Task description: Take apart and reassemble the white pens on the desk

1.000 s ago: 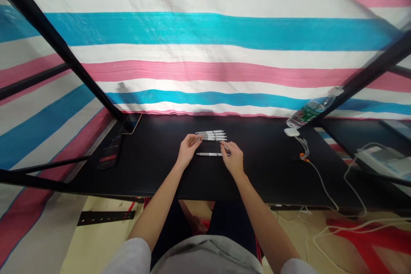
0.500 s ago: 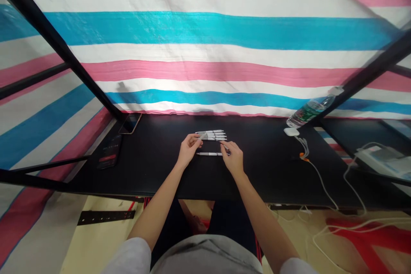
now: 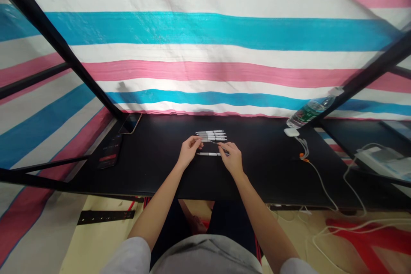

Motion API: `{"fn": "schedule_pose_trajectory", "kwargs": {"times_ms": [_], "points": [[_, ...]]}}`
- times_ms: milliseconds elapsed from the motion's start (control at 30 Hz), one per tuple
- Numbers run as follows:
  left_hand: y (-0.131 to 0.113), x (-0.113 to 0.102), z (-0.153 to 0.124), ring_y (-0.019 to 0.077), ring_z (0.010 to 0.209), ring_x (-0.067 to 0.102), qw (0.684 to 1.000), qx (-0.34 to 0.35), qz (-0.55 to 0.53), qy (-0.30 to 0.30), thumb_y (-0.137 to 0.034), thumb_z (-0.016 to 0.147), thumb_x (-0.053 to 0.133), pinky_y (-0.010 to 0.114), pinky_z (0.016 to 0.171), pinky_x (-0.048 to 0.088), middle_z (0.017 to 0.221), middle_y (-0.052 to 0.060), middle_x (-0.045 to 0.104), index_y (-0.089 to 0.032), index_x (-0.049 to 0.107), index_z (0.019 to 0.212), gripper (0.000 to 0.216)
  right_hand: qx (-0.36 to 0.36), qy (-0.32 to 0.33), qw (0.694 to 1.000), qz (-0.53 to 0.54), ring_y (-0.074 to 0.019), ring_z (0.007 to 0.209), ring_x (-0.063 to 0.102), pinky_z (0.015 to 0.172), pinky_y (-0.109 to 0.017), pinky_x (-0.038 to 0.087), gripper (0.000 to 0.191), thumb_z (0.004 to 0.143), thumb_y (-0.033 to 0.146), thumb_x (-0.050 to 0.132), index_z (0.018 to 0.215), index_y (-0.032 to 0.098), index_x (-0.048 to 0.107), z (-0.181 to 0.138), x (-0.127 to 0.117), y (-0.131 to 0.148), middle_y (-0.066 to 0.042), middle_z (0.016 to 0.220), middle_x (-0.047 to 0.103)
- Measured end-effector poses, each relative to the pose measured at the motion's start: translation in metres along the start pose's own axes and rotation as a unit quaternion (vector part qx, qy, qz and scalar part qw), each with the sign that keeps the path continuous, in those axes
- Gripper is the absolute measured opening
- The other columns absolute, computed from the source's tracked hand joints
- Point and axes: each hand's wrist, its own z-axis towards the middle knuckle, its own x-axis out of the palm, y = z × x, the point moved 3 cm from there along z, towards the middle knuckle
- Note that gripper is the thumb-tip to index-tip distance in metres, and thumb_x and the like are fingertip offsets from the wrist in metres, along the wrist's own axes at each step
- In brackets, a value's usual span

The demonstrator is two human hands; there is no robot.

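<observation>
The held pen (image 3: 207,140) is a white pen with a metal tip. It lies almost level, just in front of the row of white pens (image 3: 211,135), which are aligned side by side on the black surface (image 3: 272,177). The left hand (image 3: 190,152) is nearly closed, with thumb and fingertips pinched on the near-left part of the held pen. The far end of this pen extends toward the right hand (image 3: 231,158). The right hand is partly closed, with its fingers curved downward at the right end of the row. Whether it has hold of the held pen cannot be determined from this view. A second white pen, the lower pen (image 3: 208,154), lies flat between the hands, in front of the row, and its right end meets the right hand's fingers (image 3: 225,152).

Relative to the row, a smartphone (image 3: 130,123) lies to the far left against the rear edge of the surface, and a dark handheld device (image 3: 111,150) lies nearer and further left. To the right of the row are a white charger (image 3: 291,132), a white cable (image 3: 321,175) running from it over the front edge, and a water bottle (image 3: 310,110) lying tilted behind the charger. A striped tarpaulin (image 3: 205,32) hangs behind the row.
</observation>
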Motion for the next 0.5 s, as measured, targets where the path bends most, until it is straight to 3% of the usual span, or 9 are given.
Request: {"fn": "schedule_pose_trajectory", "kwargs": {"times_ms": [200, 400, 500], "points": [[0.0, 0.0, -0.001, 0.0128, 0.065, 0.059, 0.999, 0.0, 0.029, 0.023, -0.045, 0.077, 0.069, 0.027, 0.067, 0.049, 0.066, 0.002, 0.064, -0.014, 0.069, 0.088, 0.033, -0.051, 0.022, 0.998, -0.016, -0.0185, 0.074, 0.054, 0.073, -0.032, 0.049, 0.023, 0.092, 0.025, 0.051, 0.098, 0.024, 0.074, 0.0, -0.002, 0.008, -0.005, 0.076, 0.064], [-0.001, 0.003, -0.004, 0.013, 0.066, 0.061, 0.998, -0.004, 0.043, 0.054, -0.043, 0.077, 0.07, 0.026, 0.066, 0.048, 0.068, 0.003, 0.065, -0.014, 0.069, 0.089, 0.031, -0.096, 0.061, 0.993, 0.008, -0.0196, 0.082, 0.057, 0.079, -0.033, 0.051, 0.031, 0.093, 0.019, 0.046, 0.118, 0.023, 0.065, -0.001, 0.001, 0.014, -0.006, 0.086, 0.066], [-0.001, 0.004, -0.004, 0.0134, 0.067, 0.062, 0.997, -0.006, 0.044, 0.06, -0.04, 0.076, 0.071, 0.025, 0.065, 0.049, 0.071, 0.003, 0.066, -0.014, 0.067, 0.093, 0.031, -0.078, 0.052, 0.995, 0.032, -0.019, 0.085, 0.061, 0.079, -0.032, 0.052, 0.031, 0.092, 0.018, 0.046, 0.118, 0.021, 0.062, -0.002, 0.002, 0.013, -0.006, 0.092, 0.067]]}}
